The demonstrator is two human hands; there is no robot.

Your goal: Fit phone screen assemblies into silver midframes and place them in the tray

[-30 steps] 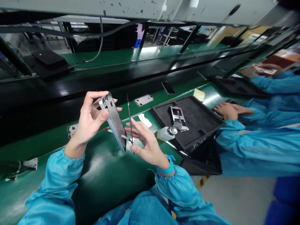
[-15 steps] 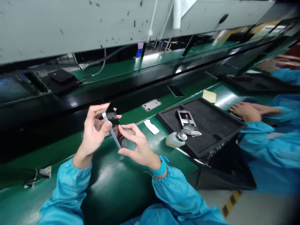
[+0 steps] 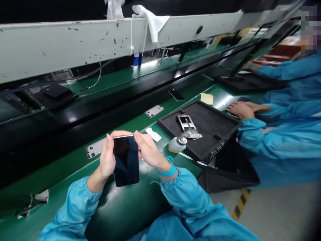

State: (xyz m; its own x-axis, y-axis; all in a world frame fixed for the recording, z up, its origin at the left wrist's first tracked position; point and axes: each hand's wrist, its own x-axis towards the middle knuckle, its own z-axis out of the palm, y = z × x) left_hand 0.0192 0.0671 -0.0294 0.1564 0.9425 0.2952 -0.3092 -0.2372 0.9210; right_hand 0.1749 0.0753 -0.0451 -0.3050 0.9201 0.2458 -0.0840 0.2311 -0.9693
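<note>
Between my two hands is a smartphone [image 3: 126, 164], its dark glossy face turned toward me. My left hand [image 3: 107, 157] grips its left side, thumb up along the edge, other fingers behind the top. At the upper right corner my right hand [image 3: 149, 149] is closed on the phone, thumb near the top edge. A blue band circles the right wrist. Behind my left hand, a pale metal phone plate [image 3: 95, 148] lies on the green bench [image 3: 105, 207], partly covered by the hand. A crumpled white wipe [image 3: 153, 134] lies beyond my right hand.
Right of me stand a pump-top bottle [image 3: 177, 144] and a black foam tray [image 3: 210, 124] holding a phone frame [image 3: 188, 126]. Farther back lie another metal plate [image 3: 154, 110], a dark phone screen [image 3: 176, 95] and a yellow paper [image 3: 207, 98]. A co-worker's hands [image 3: 242, 109] rest at the right.
The phone has turned from nearly edge-on to face me and come lower. My right hand has moved from its lower end to the upper right corner. The camera view has shifted.
</note>
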